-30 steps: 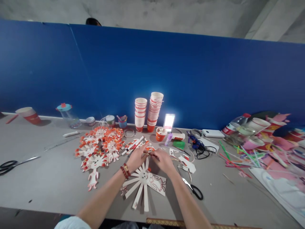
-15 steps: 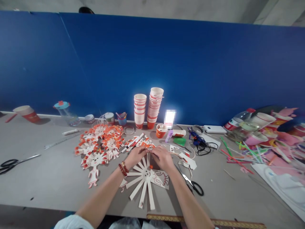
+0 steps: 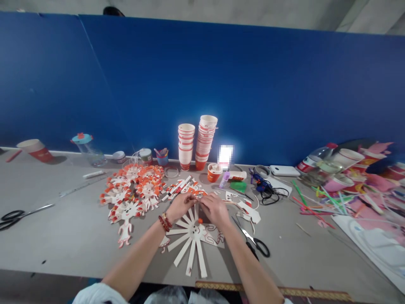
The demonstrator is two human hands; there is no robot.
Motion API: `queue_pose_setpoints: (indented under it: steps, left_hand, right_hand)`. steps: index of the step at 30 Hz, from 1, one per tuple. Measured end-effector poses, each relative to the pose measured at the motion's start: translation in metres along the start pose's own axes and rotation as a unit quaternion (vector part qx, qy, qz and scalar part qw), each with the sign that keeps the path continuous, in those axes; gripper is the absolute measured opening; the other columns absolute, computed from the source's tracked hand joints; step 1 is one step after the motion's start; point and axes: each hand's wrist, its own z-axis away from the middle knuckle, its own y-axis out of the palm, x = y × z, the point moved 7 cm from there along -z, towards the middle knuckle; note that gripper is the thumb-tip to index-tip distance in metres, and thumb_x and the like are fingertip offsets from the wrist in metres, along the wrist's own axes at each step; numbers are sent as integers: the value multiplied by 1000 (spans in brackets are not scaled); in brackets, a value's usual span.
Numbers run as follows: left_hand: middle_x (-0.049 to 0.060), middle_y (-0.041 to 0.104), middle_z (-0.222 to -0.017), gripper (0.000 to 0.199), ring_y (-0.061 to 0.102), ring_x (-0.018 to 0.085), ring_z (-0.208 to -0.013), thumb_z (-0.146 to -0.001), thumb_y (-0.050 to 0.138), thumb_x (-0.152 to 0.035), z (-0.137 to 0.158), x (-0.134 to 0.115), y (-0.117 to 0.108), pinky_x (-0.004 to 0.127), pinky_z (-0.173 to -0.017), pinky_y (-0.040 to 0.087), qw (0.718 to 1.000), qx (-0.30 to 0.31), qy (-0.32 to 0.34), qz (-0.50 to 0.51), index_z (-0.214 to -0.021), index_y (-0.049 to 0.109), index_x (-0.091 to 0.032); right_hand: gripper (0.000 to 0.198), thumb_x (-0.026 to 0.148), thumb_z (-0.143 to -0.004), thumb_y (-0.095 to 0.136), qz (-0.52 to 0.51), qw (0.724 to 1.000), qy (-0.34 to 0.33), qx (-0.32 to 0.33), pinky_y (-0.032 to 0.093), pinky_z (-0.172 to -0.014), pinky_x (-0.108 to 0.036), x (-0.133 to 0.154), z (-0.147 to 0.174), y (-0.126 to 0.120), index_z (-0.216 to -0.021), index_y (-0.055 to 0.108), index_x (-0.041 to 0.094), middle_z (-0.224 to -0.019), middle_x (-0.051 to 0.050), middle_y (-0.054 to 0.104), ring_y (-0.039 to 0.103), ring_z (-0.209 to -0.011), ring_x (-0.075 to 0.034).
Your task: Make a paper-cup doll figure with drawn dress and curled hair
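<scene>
A white paper cutout [image 3: 193, 231] with a drawn smiling face and long strips fanning out like rays lies flat in front of me. At its right, a drawn figure's body in red outline sits on a paper piece [image 3: 213, 234]. My left hand [image 3: 182, 206], wearing red beads at the wrist, pinches the far end of an upward strip. My right hand [image 3: 215, 207] closes its fingers on the same strip end from the other side. The fingertips partly hide the strip's tip. A small orange roll [image 3: 200, 221] shows between two strips. Finished-looking paper dolls [image 3: 126, 211] with orange curls lie piled to the left.
Black-handled scissors [image 3: 255, 242] lie by my right forearm, another pair [image 3: 19, 217] far left. Two paper-cup stacks [image 3: 186, 147] stand at the back. A glue gun [image 3: 264, 188] with coiled cable, a glue stick [image 3: 224, 180] and colourful sticks [image 3: 311, 211] lie right.
Both hands stay at the strip's far end with only slight finger movement. The view shifts a little; the cutout and the surrounding things keep their places.
</scene>
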Motion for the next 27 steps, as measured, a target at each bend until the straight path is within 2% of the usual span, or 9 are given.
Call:
queue_pose_setpoints:
  steps: [3, 6, 13, 19, 23, 27]
  left_hand:
    - [3, 70, -80, 15, 61, 16, -73, -86, 55, -26, 0, 0, 1, 24, -68, 44, 1000, -10, 6, -20, -85, 67, -17]
    - [3, 71, -79, 14, 62, 17, -72, -87, 55, -24, 1, -4, 2, 25, -68, 44, 999, -11, 16, -34, -85, 68, -18]
    - [2, 69, -77, 12, 62, 16, -72, -83, 55, -16, 1, -12, 2, 24, -69, 44, 998, -16, 26, -62, -79, 67, -18]
    - [2, 70, -80, 14, 63, 16, -74, -83, 54, -17, 0, -7, 5, 25, -73, 45, 996, -5, 24, -81, -87, 67, -18]
    - [2, 68, -74, 15, 61, 19, -76, -86, 53, -21, 0, -4, 6, 30, -82, 43, 994, 5, 21, -110, -80, 67, -19]
    - [6, 69, -86, 13, 59, 23, -89, -85, 56, -25, 1, -3, 6, 37, -93, 39, 991, 9, 24, -131, -82, 67, -19]
  right_hand:
    - [22, 23, -96, 46, -5, 1000, 21, 16, 46, -81, -34, -2, 2, 0, -104, 67, 21, -98, -8, 72, 61, -91, -23]
    - [23, 26, -98, 45, -5, 998, 50, 39, 46, -81, -33, -6, 3, 3, -103, 67, 22, -101, -8, 73, 64, -94, -23]
    - [22, 29, -98, 47, 18, 995, 73, 61, 44, -70, -29, -13, 3, 11, -92, 66, 22, -87, -6, 72, 65, -81, -21]
    - [20, 28, -98, 47, 11, 996, 65, 53, 43, -70, -29, -17, 5, 13, -88, 63, 21, -84, -6, 69, 63, -80, -21]
    - [16, 26, -97, 49, 0, 997, 65, 44, 44, -73, -29, -20, 7, 15, -91, 63, 21, -86, -6, 69, 63, -83, -21]
    - [16, 25, -96, 49, -16, 997, 55, 46, 45, -72, -29, -16, 6, 14, -90, 63, 22, -84, -5, 68, 63, -80, -20]
